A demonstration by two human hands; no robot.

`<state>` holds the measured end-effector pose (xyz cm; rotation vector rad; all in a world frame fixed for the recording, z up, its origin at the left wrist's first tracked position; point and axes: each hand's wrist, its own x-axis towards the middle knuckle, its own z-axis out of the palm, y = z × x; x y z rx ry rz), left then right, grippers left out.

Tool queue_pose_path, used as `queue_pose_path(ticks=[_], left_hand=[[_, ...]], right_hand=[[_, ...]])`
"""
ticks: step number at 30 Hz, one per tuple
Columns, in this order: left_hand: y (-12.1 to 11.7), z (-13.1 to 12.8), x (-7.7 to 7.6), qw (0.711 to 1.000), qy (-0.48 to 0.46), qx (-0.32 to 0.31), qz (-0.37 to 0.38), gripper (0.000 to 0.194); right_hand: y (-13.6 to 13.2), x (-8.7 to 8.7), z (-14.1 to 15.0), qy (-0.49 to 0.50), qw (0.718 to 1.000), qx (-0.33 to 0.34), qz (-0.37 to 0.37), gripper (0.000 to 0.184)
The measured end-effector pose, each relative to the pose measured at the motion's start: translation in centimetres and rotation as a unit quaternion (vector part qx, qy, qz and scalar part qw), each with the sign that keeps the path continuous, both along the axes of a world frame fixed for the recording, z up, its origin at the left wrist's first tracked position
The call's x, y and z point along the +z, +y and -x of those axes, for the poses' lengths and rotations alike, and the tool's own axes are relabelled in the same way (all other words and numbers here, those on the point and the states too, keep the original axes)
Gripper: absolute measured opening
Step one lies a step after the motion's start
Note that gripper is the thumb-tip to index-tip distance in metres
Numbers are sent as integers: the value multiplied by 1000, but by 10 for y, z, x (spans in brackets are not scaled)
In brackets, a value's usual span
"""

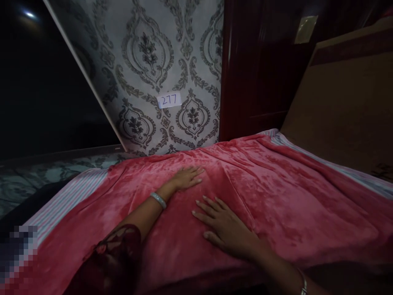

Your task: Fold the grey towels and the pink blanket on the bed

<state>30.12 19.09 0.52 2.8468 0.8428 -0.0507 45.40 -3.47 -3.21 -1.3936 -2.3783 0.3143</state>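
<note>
A plush red blanket (pixel 294 200) is spread over a flat surface, with soft folds and darker brushed patches. My left hand (pixel 186 178) lies flat on it near the middle, fingers stretched toward the right. Closer to me, my right hand (pixel 227 225) rests on the same blanket with its fingers spread and pointing up and left. Neither hand grips anything. A bracelet (pixel 158 200) circles my left wrist and another bracelet (pixel 303 283) is on my right wrist.
Striped cloth (pixel 73 190) shows beyond the blanket on both sides. Behind stand patterned wallpaper (pixel 147 86) with a paper label (pixel 169 99) reading 277, and a dark red door or panel (pixel 254 73). A large dark screen (pixel 49 90) is at left, a big cardboard piece (pixel 350 102) at right.
</note>
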Motion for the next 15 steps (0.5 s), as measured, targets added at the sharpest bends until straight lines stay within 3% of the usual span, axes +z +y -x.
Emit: queue_pose_path(ticks=[4, 8, 15], left_hand=[[16, 0, -12, 998, -58, 12, 12, 66], [14, 2, -19, 998, -57, 19, 4, 66], [-3, 0, 3, 999, -5, 45, -24, 69]], right_hand=[[0, -1, -1, 2, 1000, 1, 4, 60], [0, -2, -1, -1, 1000, 1, -3, 60], [-1, -3, 2, -21, 999, -10, -30, 57]])
